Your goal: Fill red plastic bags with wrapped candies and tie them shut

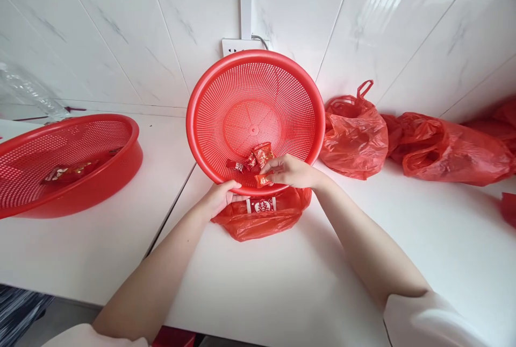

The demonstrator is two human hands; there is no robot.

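Note:
A red perforated plastic basket [253,115] tilts toward me in the middle. My left hand [220,199] is closed on its lower front rim. Inside, my right hand [288,170] pinches a small orange-red wrapped snack packet [263,181] just above the rim. Beside it lie several other small red wrapped packets [262,150] at the bottom of the tilted wall. Below the rim, a red plastic bag [258,226] rests on the table with its mouth spread. A white and red printed box or packet [262,205] shows in that bag, partly covered by the basket.
Another red perforated basket [100,185] stands at the left with a few wrapped packets [68,174] in it. Red plastic bags [355,137] line the wall at the right. Behind the middle basket is a power strip [237,44]. A gap crosses the white table [282,288].

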